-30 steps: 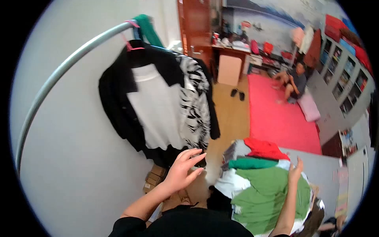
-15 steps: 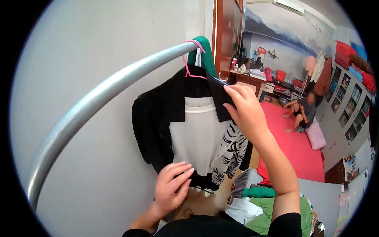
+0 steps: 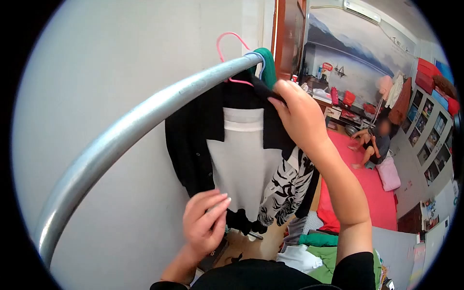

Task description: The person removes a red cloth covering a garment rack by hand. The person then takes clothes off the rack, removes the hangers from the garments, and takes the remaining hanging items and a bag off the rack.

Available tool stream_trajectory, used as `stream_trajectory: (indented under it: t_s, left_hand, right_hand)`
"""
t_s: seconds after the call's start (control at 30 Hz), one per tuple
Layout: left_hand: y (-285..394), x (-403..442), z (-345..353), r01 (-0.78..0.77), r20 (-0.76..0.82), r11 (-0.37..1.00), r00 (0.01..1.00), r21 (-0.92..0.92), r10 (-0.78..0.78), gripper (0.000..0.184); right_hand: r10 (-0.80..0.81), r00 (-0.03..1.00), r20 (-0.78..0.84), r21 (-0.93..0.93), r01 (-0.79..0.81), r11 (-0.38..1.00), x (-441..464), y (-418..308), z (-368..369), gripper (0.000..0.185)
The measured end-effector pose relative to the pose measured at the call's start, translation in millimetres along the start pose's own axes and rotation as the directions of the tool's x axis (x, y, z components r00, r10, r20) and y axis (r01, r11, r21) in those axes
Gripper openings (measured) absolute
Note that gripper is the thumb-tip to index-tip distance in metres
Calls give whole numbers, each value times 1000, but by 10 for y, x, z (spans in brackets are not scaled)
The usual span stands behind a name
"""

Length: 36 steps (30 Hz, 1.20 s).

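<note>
My right hand [image 3: 299,108] grips the collar and shoulder of a black button-up shirt [image 3: 186,150], beside the pink hanger [image 3: 239,82] inside it. The hanger's pink hook stands above the metal rail [image 3: 145,106]. Within the shirt's open front a whitish knit panel [image 3: 237,159] shows. A black-and-white patterned garment [image 3: 285,193] hangs close at its right. My left hand [image 3: 205,222] is low by the shirt's front edge, fingers loosely bent; contact with the cloth is unclear. Around the rail's end are a pale blue hook [image 3: 262,60] and a green garment [image 3: 267,65].
Folded clothes, among them a green garment [image 3: 328,258] and a white one [image 3: 297,258], lie at the lower right. Beyond, a person [image 3: 377,142] sits on a pink-red mat [image 3: 338,179]. A plain wall [image 3: 106,58] stands left of the rail.
The pink hook has come up off the rail and sits above it. My right hand has moved slightly up with the shirt's collar. My left hand has shifted a little left.
</note>
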<state>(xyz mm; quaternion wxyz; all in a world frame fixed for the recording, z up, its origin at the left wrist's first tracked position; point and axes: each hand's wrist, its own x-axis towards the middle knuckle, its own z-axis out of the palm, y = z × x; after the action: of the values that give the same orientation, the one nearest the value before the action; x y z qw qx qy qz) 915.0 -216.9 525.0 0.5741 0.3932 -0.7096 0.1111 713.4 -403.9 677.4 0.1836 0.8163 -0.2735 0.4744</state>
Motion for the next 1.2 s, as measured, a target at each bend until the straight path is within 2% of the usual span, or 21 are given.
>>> stream_trajectory:
  t_s: [0.03, 0.1, 0.17, 0.2, 0.23, 0.3, 0.33, 0.37, 0.43, 0.47, 0.57, 0.6, 0.67, 0.73, 0.77, 0.83, 0.9, 0.93, 0.97, 1.13, 1.2]
  left_hand:
    - [-2, 111, -38, 4, 2, 1000, 1000, 4, -4, 30]
    - [-15, 352, -92, -45, -51, 989, 997, 142, 53, 32]
    - [-110, 406, -199, -13, -100, 967, 994, 254, 40, 35]
    - [-155, 437, -245, -15, -94, 940, 994, 341, 50, 48]
    - [-154, 514, -244, -14, -93, 938, 994, 345, 49, 48]
    - [-128, 680, -212, 55, -279, 873, 955, 484, 95, 59]
    - [-141, 728, -244, 19, -198, 813, 973, 582, 119, 65]
    - [-164, 738, -220, 22, -199, 811, 973, 584, 117, 65]
    - [-208, 752, -159, 70, -91, 983, 994, 172, -55, 65]
    - [-184, 710, -130, 154, -81, 987, 985, 38, -151, 57]
    - [-151, 632, -159, 168, -121, 986, 978, -11, -168, 53]
    - [-84, 632, -123, 196, -183, 980, 963, -36, -199, 53]
    - [13, 574, -116, 165, -157, 986, 973, -37, -169, 58]
    - [95, 576, -152, 84, -110, 996, 990, -6, -84, 64]
    - [134, 558, -164, 81, -113, 997, 990, -8, -82, 64]
    - [216, 477, -170, 161, -121, 984, 978, -73, -169, 63]
    - [226, 435, -196, 122, -95, 991, 987, -59, -127, 63]
    - [243, 441, -192, 115, -91, 991, 988, -67, -121, 63]
    - [279, 437, -204, 115, -85, 991, 989, -72, -121, 62]
    - [367, 397, -226, 125, -87, 991, 988, -45, -129, 52]
    - [425, 433, -225, 123, -62, 991, 990, -58, -127, 46]
  right_hand:
    - [-24, 1000, -5, 17, 24, 1000, 127, -28, 10, 19]
    - [-30, 997, 67, 83, 24, 996, 262, -19, 106, 19]
    - [-73, 988, 139, 260, 35, 965, 77, -179, 275, 20]
    - [-93, 980, 174, 316, 33, 948, -100, -226, 343, 20]
    - [-115, 971, 208, 372, 30, 928, -289, -304, 376, 21]
    - [-129, 945, 299, 388, 3, 922, -686, -469, 262, 20]
    - [-141, 937, 320, 405, -1, 914, -863, -531, 194, 20]
    - [-153, 927, 342, 422, -7, 906, -1011, -590, 126, 20]
    - [-153, 915, 373, 472, -45, 881, -1162, -690, -11, 21]
    - [-165, 907, 388, 482, -47, 875, -1217, -719, -55, 21]
    - [-194, 880, 433, 558, -93, 824, -1140, -631, -181, 22]
    - [-187, 927, 326, 469, 13, 883, -1041, -534, -203, 29]
    - [-122, 989, 84, 93, 114, 989, -741, -321, -280, 48]
    - [1, 1000, 25, -71, 1, 997, -549, -59, -195, 60]
    - [13, 999, 29, -75, -11, 997, -518, 61, -99, 52]
    - [193, 949, 248, 142, -233, 962, -453, 285, 69, 29]
    - [156, 977, 148, 328, -197, 924, -315, 418, 94, 8]
    - [190, 969, 155, 322, -231, 918, -311, 399, 82, 7]
    - [132, 987, 93, 338, -156, 928, -227, 452, -31, 6]
    - [71, 997, 20, 278, -73, 958, -160, 430, -438, 7]
    - [109, 989, 101, 291, -134, 947, -263, 293, -712, 7]
